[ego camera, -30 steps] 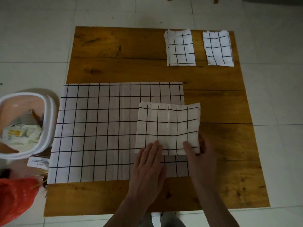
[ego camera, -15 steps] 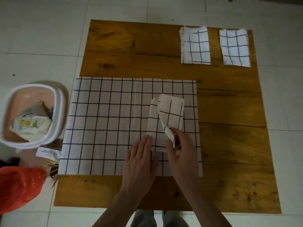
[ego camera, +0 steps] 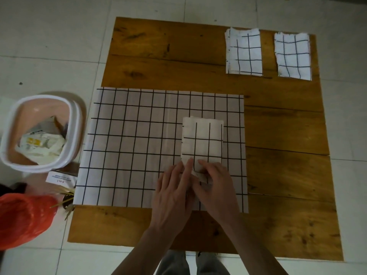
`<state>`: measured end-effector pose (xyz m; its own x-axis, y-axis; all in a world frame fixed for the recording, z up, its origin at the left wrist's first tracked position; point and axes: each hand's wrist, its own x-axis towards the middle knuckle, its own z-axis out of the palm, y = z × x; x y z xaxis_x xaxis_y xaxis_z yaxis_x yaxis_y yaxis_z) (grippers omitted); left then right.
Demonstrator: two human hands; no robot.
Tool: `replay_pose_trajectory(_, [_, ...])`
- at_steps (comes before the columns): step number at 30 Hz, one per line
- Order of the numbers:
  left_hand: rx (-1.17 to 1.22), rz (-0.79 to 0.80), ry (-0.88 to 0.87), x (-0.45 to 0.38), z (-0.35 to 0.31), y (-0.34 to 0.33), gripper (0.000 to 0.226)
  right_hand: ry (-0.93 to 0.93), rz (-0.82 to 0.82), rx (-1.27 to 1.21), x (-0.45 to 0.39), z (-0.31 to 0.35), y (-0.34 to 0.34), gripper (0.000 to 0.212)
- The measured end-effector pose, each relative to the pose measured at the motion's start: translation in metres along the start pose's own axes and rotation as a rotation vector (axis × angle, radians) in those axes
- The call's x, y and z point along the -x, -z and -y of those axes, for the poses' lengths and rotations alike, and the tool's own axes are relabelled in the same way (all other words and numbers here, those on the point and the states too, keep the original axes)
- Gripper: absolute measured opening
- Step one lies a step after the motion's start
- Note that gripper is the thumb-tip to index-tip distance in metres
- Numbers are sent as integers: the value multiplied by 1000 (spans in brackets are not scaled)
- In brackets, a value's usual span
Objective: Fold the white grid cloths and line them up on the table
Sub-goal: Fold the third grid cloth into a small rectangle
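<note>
- White grid cloth (ego camera: 202,141) now sits as a narrow folded strip — a second ago it was a wider rectangle, and half a second ago its right half was mid-flip in the right hand.
- That fold has landed: the strip lies flat on the big unfolded cloth (ego camera: 139,147), right of centre, long axis near-to-far.
- Left hand (ego camera: 174,193) – fingers straight, tips pressing the strip's near-left corner. Not gripping.
- Right hand (ego camera: 214,185) covers the near-right corner, fingers bent over the edge; looks like it pinches the loose end, but the contact itself is hidden, so I cannot tell for sure.
- Judgement: the strip matches the two done cloths in width, so folding looks about finished. What's left is probably squaring the near edge and moving it to the far row.
- Two finished cloths lie at the far right: left folded cloth (ego camera: 244,54) and right folded cloth (ego camera: 293,56), side by side with a gap between. Free board to their left for the next one.
- The big cloth underneath is not folded yet, so the task is partway done.
- Surface: a brown wooden table (ego camera: 168,56), planked, knots and dark marks, low over a pale tiled floor (ego camera: 49,36).
- Left of the table: a pink bin (ego camera: 12,124) with a white rim and paper rubbish inside; a red plastic bag (ego camera: 21,219) nearer, with thin sticks beside it.
- Lighting is dim.
</note>
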<state>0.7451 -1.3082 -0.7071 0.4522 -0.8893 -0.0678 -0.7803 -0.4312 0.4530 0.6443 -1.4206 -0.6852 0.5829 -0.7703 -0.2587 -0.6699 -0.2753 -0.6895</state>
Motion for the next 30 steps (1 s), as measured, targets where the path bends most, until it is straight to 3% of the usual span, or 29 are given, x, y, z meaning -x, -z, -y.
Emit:
replay_pose_trajectory(3, [-37,25,14,2,2,-4,60,33,-91,-9,-2,0,6,56])
replay_pose_trajectory(7, [-31,11,42,2,0,-4,55,-97,-238,-52,-20,-1,20,44])
replay_pose_trajectory(12, [-48,23,32,2,1,-5,54,-252,-181,-196,-48,6,36,47])
replay_pose_trajectory(18, [-47,31,36,2,0,-3,56,-329,-78,-292,-62,2,44,17])
replay_pose_trajectory(22, [-13,-14,47,0,-4,0,64,-350,-172,-419,-53,1,46,4])
replay_pose_trajectory(30, [-69,-54,-31,-1,-13,3,66,-562,-283,-851,-13,5,28,22])
